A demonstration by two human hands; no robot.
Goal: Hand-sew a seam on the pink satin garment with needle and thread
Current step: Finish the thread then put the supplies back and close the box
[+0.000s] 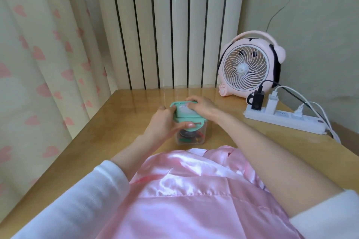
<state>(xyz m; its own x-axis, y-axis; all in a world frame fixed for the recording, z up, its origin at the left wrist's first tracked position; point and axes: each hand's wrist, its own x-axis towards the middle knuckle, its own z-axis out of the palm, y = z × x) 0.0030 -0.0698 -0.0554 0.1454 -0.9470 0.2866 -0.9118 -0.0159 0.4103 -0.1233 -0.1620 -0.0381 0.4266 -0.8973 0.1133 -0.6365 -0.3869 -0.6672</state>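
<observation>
Wooden table in front of the radiator: both my hands are on the sewing box

The clear sewing box stands mid-table, nearer the far edge, and the pink satin garment lies over the near edge towards my lap, within reach for when I start the seam. No needle or thread shows yet, and I judge they are inside the box, so it has to be opened first. My left hand reaches in from the left, its fingers curled around the left side of the mint-green lid and its thumb lying along the lid's near latch. My right hand comes across from the right with the wrist bent, its fingers hooked over the lid's far edge. The pink fan sits at the far right corner, and the power strip lies along the right edge
</observation>
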